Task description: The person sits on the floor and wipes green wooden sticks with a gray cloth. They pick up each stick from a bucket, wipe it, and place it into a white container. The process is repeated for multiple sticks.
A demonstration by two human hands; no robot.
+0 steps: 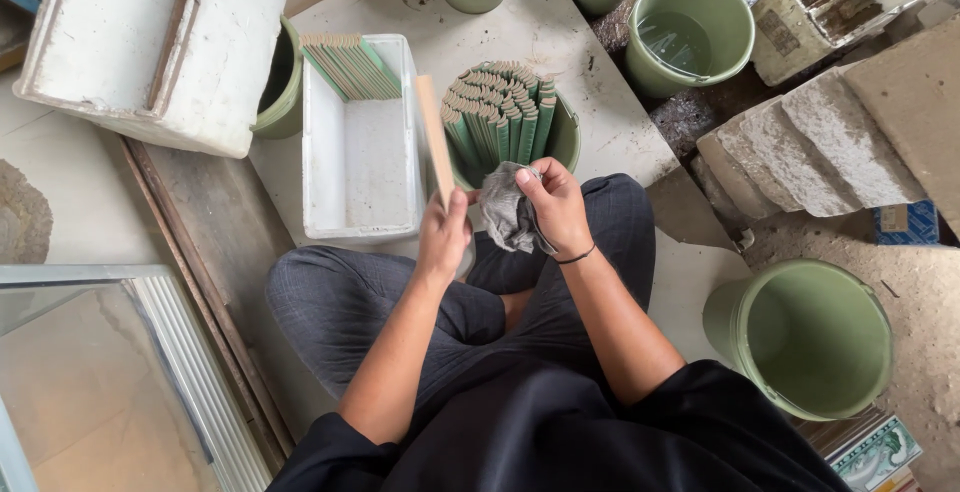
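I sit cross-legged on the floor, looking down at my two hands in front of my lap. My left hand [443, 237] grips the lower end of a thin, flat tile strip [435, 137], fingers wrapped around it; I see its pale tan side, and its long axis runs up and away from me, tilting slightly left. My right hand [553, 204] is closed around a crumpled grey cloth [507, 214], which sits just to the right of the strip's lower end, close to my left hand. The cloth is beside the strip, and I cannot tell whether it touches it. Just beyond my hands stands a green bucket [566, 138] packed with upright green strips [500, 107] of the same kind. To its left lies a white tray [360, 152] with a short row of green strips leaning at its far end. A large empty green bucket [810, 337] stands to my right, and more green buckets sit farther off.
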